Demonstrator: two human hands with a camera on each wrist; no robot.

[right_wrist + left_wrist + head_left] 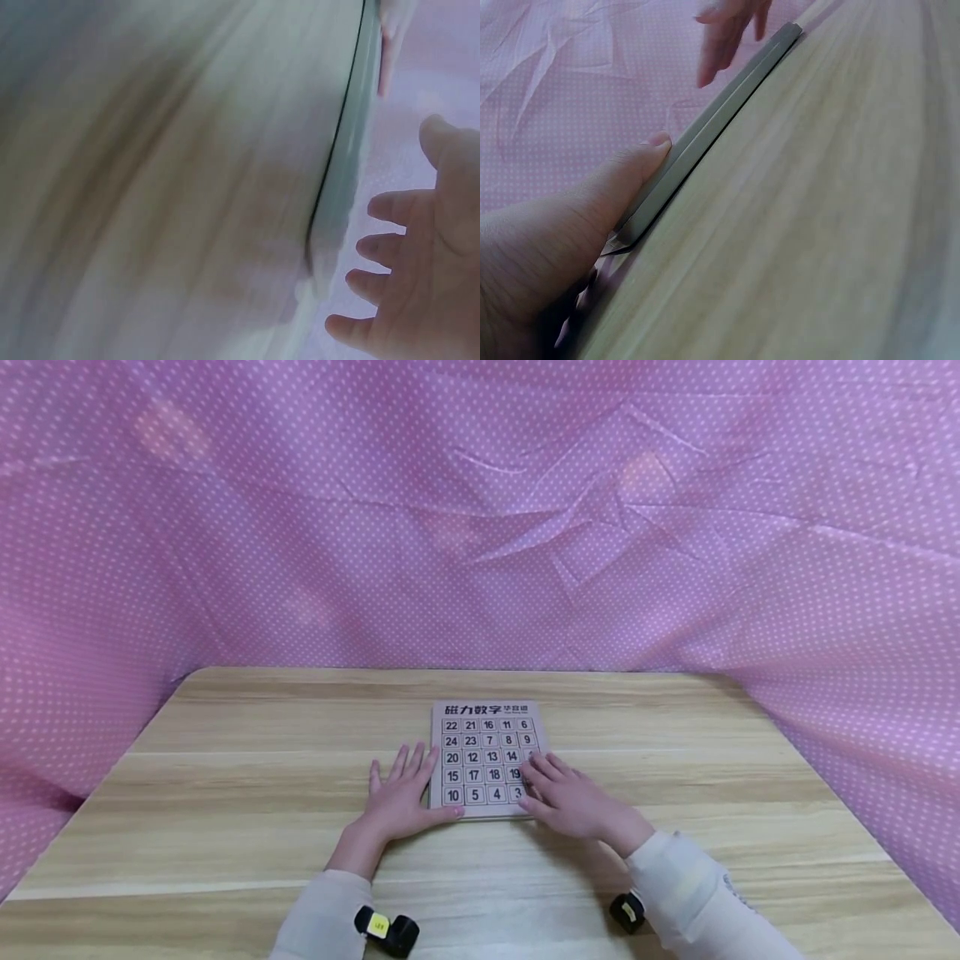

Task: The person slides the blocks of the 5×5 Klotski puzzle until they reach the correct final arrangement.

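A flat number sliding puzzle (485, 708) lies on the table, with rows of square numbered tiles under a printed heading. Spread beside its left edge is my left hand (399, 803), its fingers straight and its thumb (654, 146) resting on the near left corner. My right hand (573, 799) is over the lower right part of the puzzle, fingers slightly bent and apart, hiding some tiles in the right column. In the right wrist view, this hand (442, 240) is raised above the puzzle's side edge (341, 172) and grips nothing.
The wooden table (247, 793) reaches around the puzzle on all sides. A pink cloth with white dots (480, 585) hangs behind the table and along both sides. Each sleeve carries a small black device, one at the left wrist (402, 937) and one at the right wrist (627, 913).
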